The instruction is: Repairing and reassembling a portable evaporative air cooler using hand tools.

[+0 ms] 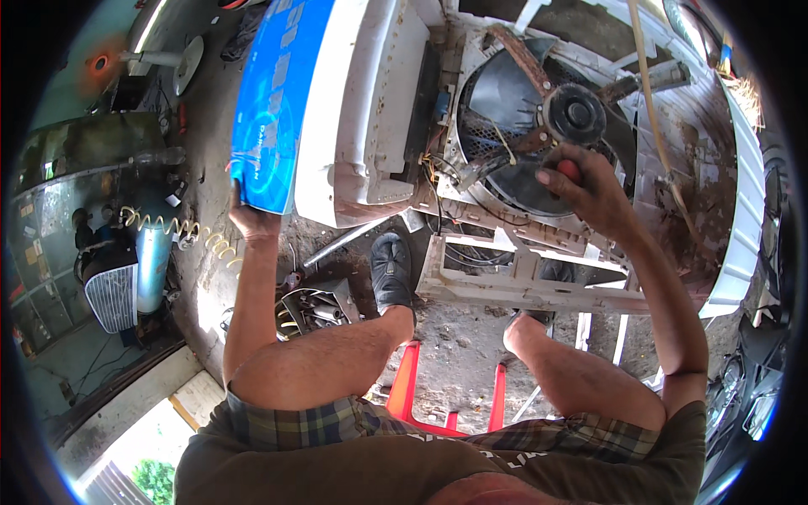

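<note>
My left hand [255, 220] is closed on the near lower edge of a blue printed panel [273, 126], its fingers partly hidden. The panel stands against the side of a dirty white machine housing [362, 109]. To the right, my right hand [593, 189] is closed around a red-handled tool [570, 172], probably a screwdriver; its tip is hidden. That hand is over the opened machine, beside a black round hub [575, 114]. Rusty arms [519, 63] spread from the hub across a dark round opening. Thin loose wires [446, 172] lie left of it.
Between my feet and the machine lies a white frame [522, 290]. A red stool [406, 379] is under me. Metal parts [320, 307] sit on the floor by my left leg. Further left are a coiled hose [198, 231], a light-blue cylinder [151, 269] and a pedestal fan [187, 66].
</note>
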Tool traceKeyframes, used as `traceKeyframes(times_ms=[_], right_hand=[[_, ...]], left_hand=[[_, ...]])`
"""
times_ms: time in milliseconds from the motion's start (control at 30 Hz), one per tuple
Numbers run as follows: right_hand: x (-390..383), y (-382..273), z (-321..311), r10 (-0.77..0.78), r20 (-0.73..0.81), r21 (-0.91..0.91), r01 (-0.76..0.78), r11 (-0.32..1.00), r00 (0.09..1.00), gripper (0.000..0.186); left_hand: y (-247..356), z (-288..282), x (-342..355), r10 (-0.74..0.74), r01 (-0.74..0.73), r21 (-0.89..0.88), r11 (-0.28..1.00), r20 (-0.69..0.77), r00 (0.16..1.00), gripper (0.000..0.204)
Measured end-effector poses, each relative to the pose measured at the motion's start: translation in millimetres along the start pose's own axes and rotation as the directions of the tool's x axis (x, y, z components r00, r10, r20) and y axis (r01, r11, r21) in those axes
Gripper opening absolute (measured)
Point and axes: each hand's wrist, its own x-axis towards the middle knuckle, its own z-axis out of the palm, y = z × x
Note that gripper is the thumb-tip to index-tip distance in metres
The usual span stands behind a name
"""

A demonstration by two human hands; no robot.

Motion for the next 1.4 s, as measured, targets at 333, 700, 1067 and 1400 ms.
traceKeyframes(times_ms=[333, 700, 1067, 1400], right_hand=[[9, -45, 19, -0.181, -0.031, -0.095, 0.177, 0.98, 0.983, 0.014], [20, -154, 76, -0.205, 0.127, -0.323, 0.236, 0.917, 0.971, 0.036], [21, -198, 163, -0.194, -0.082, -0.642, 0.097, 0.76, 0.978, 0.113], [42, -223, 209, -0.331, -0.138, -0.842, 0.065, 0.535, 0.934, 0.103]], left_hand=[[41, 33, -40, 0.181, -0.182, 0.024, 0.983, 0.06, 0.982, 0.056], [46, 54, -58, 0.231, -0.198, -0.203, 0.959, 0.154, 0.961, 0.047], [46, 73, -74, 0.259, -0.2, -0.266, 0.943, 0.209, 0.943, 0.041], [68, 122, -117, 0.276, -0.191, -0.301, 0.934, 0.273, 0.922, 0.027]])
